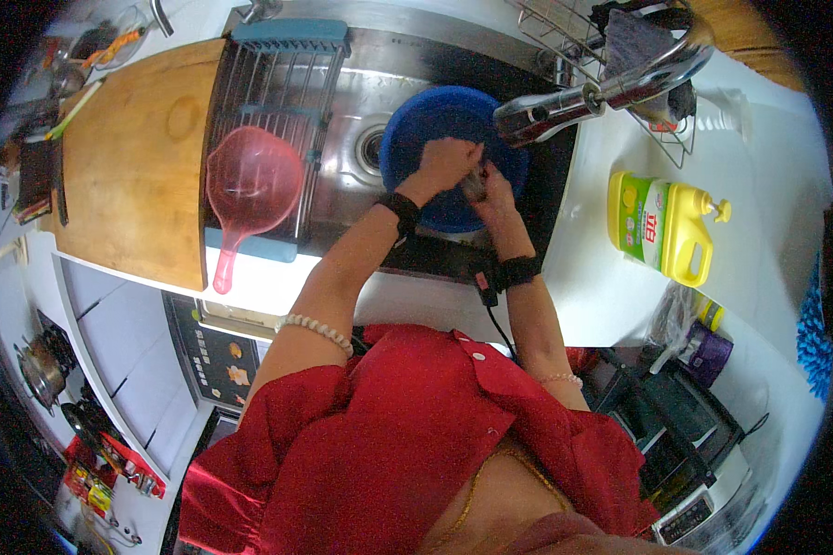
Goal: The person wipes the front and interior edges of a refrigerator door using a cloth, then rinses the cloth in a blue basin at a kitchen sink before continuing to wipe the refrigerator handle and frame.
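Note:
My left hand (448, 164) and my right hand (498, 195) meet inside a round blue plastic basin (404, 149). Between them is a small greyish object (473, 184), too blurred to name. The right fingers are curled around its lower end, and the left fingers bend over the upper end. The basin stands in a stainless steel sink (350, 118), just right of the drain (373, 149). A chrome faucet (548, 114) reaches over the basin's right rim. I cannot make out what lies at the bottom of the basin.
Left of the basin, a pink plastic ladle (255, 182) lies across a blue-ended drying rack (288, 40). Beyond is a wooden cutting board (135, 166). On the right counter are a yellow detergent jug (666, 225) and a wire rack (684, 142) with a grey cloth (638, 59).

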{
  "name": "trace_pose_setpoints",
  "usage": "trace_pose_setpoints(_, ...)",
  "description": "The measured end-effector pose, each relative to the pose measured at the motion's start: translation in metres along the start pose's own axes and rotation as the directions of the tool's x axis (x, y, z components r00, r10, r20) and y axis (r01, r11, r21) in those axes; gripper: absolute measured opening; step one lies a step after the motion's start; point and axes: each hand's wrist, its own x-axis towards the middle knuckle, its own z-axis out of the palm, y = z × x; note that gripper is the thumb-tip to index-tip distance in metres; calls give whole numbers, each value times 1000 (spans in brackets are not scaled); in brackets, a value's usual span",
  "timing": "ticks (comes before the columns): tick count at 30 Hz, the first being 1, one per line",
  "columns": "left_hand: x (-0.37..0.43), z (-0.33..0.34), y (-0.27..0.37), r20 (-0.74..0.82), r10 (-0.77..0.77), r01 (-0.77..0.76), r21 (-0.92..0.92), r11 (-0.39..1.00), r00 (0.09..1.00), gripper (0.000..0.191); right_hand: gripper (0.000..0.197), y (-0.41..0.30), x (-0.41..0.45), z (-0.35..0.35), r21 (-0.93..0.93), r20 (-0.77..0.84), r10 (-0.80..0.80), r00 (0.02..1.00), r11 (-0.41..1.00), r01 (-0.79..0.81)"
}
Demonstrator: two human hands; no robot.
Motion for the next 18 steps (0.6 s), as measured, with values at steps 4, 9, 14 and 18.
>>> trace_pose_setpoints(4,10,17,-43,-91,-144,157,159,975,985,30,35,-5,33,-55,-591,69,-221,973,776,219)
trace_pose_setpoints(9,-22,68,-76,-221,-216,271,264,926,951,29,49,5,26,-38,-376,-3,-37,999,926,34)
trace_pose_setpoints(14,-19,45,4,-41,-176,167,-168,972,983,29,41,16,46,-62,-97,178,35,983,995,-17)
trace_pose_setpoints(18,-50,2,67,-114,-69,28,-326,945,991,29,27,29,81,-82,59,647,-227,728,967,249)
